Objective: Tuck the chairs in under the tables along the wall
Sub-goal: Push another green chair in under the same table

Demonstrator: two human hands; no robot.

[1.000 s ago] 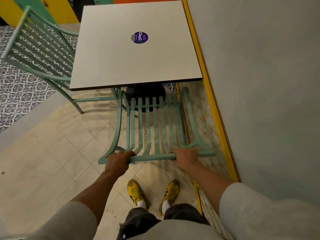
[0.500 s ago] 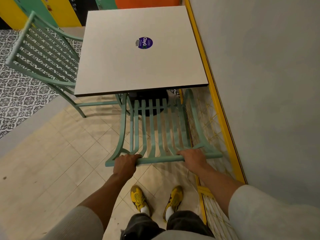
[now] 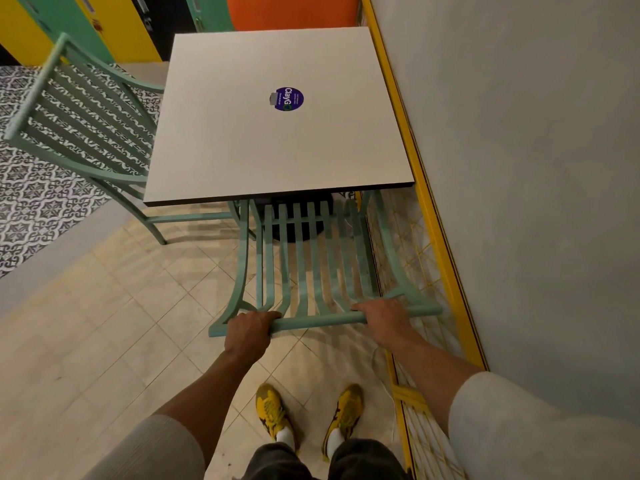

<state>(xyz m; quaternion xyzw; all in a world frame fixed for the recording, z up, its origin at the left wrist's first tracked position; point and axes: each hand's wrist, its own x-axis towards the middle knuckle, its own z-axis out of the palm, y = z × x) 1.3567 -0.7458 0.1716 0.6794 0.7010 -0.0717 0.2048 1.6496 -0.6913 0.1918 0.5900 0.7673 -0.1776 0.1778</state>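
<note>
Chair (image 3: 311, 258) half under table (image 3: 277, 143) by wall (image 3: 519, 168), seat hidden beneath the top, left hand (image 3: 247, 332) and right hand (image 3: 384, 318) both clenched on its top rail, spaced wide for a straight push.

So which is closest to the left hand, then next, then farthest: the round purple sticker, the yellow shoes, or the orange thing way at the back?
1. Yellow shoes, on the floor just below the left hand.
2. Round purple sticker, on the square white tabletop ahead.
3. Orange thing, behind the table's far edge.
</note>
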